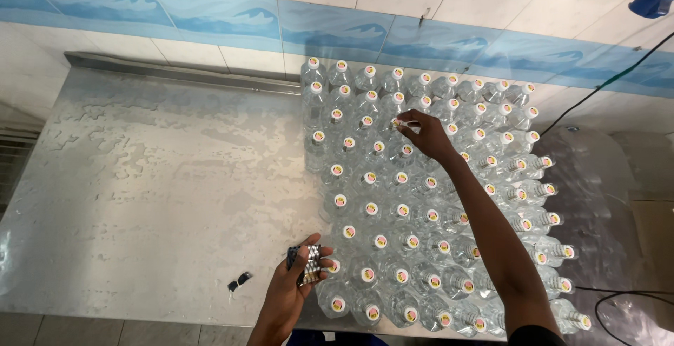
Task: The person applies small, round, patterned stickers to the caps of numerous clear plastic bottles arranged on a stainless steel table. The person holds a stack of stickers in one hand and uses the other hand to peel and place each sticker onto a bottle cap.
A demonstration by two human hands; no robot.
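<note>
Currently the right hand point(428, 134) reaches over the packed block of clear capped bottles point(421, 205) on the steel table point(154, 177), fingertips pinched on a small pale item at one bottle's cap point(397, 123) near the far rows. The left hand point(298, 279), close to the body, is closed around a stack of shiny sleeves point(309, 263) just beside the nearest bottles. Risk noted: the extended forearm crosses many upright bottles; a dipped elbow could topple them. A small dark scrap point(240, 281) lies left of that hand.

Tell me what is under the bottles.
The bottles stand on a wet steel table. Its surface beneath them is covered; only bare metal to the left shows.
</note>
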